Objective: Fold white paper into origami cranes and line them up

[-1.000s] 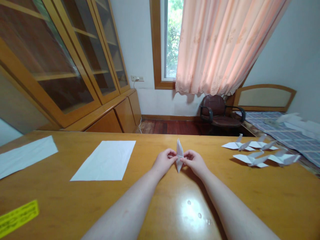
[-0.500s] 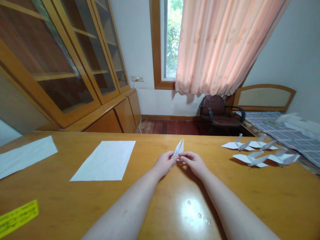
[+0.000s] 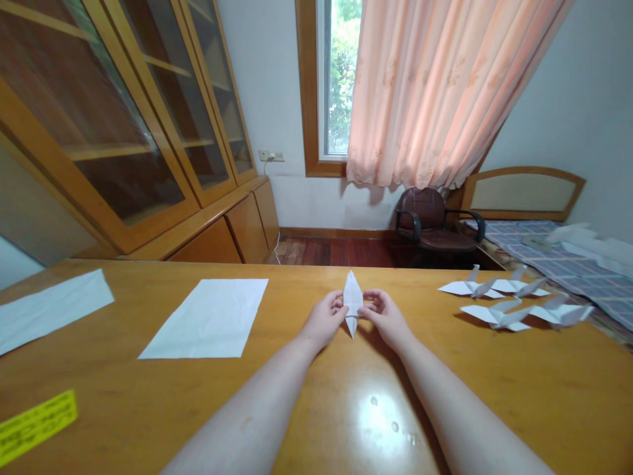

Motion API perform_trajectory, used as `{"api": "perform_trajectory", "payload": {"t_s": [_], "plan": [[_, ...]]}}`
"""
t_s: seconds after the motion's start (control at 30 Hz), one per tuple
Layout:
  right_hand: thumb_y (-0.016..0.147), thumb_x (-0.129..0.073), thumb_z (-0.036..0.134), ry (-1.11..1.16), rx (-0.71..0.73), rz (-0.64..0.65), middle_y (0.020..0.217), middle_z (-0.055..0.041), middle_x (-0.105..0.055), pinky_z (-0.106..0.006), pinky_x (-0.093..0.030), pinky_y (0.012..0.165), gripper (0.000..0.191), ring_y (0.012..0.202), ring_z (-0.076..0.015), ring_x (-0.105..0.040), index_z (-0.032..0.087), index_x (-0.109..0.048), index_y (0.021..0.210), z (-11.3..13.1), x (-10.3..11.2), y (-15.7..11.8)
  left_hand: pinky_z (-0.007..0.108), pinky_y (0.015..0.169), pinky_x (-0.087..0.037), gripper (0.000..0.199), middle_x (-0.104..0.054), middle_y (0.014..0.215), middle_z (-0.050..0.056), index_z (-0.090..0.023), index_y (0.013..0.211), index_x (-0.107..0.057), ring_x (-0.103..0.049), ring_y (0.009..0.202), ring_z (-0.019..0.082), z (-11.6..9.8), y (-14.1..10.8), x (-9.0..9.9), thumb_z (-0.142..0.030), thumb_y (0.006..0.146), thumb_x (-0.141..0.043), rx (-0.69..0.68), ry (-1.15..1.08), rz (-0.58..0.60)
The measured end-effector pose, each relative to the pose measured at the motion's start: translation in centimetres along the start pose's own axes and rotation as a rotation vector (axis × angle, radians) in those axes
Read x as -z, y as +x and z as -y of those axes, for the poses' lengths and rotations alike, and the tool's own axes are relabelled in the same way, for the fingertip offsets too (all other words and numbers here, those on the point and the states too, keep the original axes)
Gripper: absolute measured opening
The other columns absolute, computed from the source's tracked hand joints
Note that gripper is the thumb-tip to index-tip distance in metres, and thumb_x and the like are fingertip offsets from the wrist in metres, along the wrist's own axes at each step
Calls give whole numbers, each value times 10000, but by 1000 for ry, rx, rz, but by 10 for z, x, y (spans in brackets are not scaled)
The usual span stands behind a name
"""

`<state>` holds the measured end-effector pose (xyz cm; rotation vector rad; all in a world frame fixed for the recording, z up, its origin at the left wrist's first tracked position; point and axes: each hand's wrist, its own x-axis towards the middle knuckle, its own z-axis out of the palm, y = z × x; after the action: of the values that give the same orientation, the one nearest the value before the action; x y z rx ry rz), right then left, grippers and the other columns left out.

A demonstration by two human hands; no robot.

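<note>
Between my hands, just above the wooden table (image 3: 316,409), is a folded piece of white paper (image 3: 353,293), narrow and diamond-shaped with points at top and bottom. My left hand (image 3: 324,322) pinches its left edge between thumb and fingers. On the opposite edge, my right hand (image 3: 387,318) grips it the same way, the thumb in front. Several folded paper cranes (image 3: 497,315) stand in two rows on the right of the table. To the left lies a flat white sheet of paper (image 3: 208,320).
Another white paper strip (image 3: 54,307) lies at the far left. A yellow label (image 3: 37,425) with dark writing is at the lower left. Beyond the table are a glass-door cabinet (image 3: 163,119), a brown armchair (image 3: 430,221) and a bed (image 3: 568,247).
The folded paper has turned from edge-on to showing its flat diamond face. My right hand has shifted slightly right, and both hands now hold opposite sides.
</note>
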<state>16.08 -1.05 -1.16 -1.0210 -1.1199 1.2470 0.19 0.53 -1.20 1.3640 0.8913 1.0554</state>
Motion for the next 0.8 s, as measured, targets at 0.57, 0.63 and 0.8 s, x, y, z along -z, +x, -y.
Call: {"api": "perform_trajectory", "payload": {"t_s": [0.57,0.63,0.8], "plan": [[683,-644,311,-75,-68,130,855,-37,-645,-229,-412,477,699,552,-101,-541,208,-383,1323,6,-1,-6,293,722,-520,626,-618,1023,67,-242,1336,-352,-634,815,150,-8,-4,-2,-188,756,-581,46,-127,19],[680,-646,310,-77,-67,123,861,-40,-644,-227,-414,470,688,554,-101,-545,206,-398,1312,6,-1,-6,284,702,-520,592,-623,1000,67,-226,1304,-394,-635,798,146,-6,-3,-1,-182,747,-589,44,-113,-6],[654,-664,323,-77,-46,94,885,-48,-647,-230,-424,461,581,545,-107,-564,213,-509,1203,6,-1,-6,285,679,-519,344,-640,988,77,-166,1087,-559,-635,777,153,-2,-2,-1,-210,746,-584,45,-65,-25]]}}
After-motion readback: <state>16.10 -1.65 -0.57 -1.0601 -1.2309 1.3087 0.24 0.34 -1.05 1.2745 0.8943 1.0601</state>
